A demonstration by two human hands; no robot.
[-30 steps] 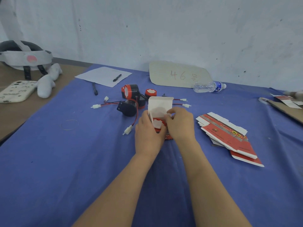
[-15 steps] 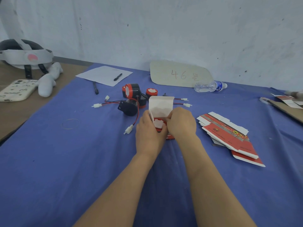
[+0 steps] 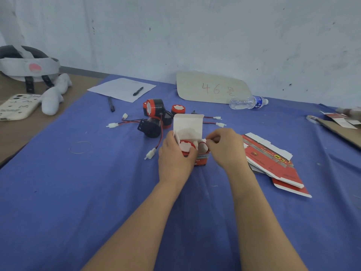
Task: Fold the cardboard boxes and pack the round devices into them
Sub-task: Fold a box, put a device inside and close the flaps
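A pale, scuffed wall (image 3: 214, 36) flecked with dark specks stands behind the table's (image 3: 13, 137) far edge, and a blue cloth (image 3: 58, 212) covers the table except a bare brown strip at its left edge, evenly lit.

Round device (image 3: 187, 147) in open box (image 3: 190, 133)
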